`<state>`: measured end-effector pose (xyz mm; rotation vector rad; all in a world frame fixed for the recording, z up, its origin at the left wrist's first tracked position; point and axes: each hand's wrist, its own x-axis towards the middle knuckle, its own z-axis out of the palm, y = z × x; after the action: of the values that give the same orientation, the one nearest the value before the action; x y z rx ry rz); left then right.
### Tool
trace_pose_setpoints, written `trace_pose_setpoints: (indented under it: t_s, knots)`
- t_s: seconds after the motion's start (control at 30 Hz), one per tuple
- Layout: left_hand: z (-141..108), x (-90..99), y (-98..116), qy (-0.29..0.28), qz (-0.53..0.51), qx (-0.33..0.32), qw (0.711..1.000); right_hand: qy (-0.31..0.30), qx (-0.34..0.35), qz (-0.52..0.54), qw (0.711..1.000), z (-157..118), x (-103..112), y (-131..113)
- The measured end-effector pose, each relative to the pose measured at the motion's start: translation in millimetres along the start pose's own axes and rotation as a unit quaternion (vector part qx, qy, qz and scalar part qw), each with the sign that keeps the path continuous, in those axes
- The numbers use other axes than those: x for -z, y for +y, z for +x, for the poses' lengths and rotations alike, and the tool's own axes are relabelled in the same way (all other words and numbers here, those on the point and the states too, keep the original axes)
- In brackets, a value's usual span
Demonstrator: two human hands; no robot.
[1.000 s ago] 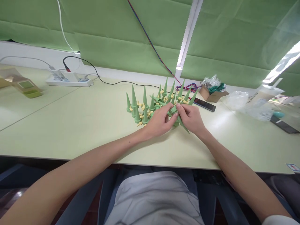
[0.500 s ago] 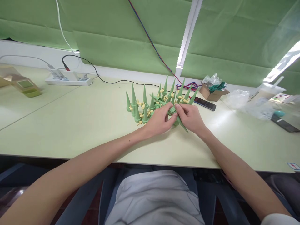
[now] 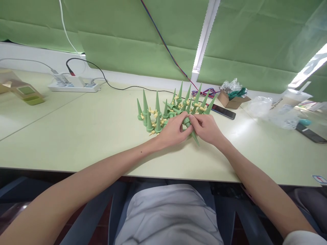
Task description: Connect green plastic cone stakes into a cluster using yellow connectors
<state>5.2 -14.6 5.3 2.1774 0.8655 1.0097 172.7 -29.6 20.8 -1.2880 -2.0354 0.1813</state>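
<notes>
Between my two hands is a green plant watering spike (image 3: 195,137), its pointed end slanting down toward me. My left hand (image 3: 175,130) is closed around its collar from the left, with thumb and forefinger pinching. From the right, my right hand (image 3: 207,127) pinches the same collar; the fingers partly hide it. Several more green watering spikes with small yellow valves stand points up just beyond, one group (image 3: 157,125) to the left and another (image 3: 197,96) behind my hands. At least one green spike (image 3: 174,109) lies tilted among them.
A phone (image 3: 223,111) lies right of the spikes, near a small cardboard box (image 3: 231,101) holding plastic and green material. Farther right are a drink cup (image 3: 291,100) and another phone (image 3: 311,133). A power strip (image 3: 74,87) with cables sits at the back left.
The held spike has turned between my hands; its tip has swung left and points more steeply toward me. Both hands have stayed nearly in place.
</notes>
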Motion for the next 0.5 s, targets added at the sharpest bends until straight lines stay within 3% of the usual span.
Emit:
trace_pose_setpoints:
  t_s: [0.3,0.5]
  knots:
    - [-0.1,-0.4,-0.2,0.002,0.028,-0.005,1.000,-0.011,0.006,-0.019,1.000,-0.1,-0.4,1.2]
    - [-0.8,-2.8,-5.6,-0.004,0.066,-0.009,0.998,-0.063,-0.011,-0.037,0.997,0.2,-1.2,2.6]
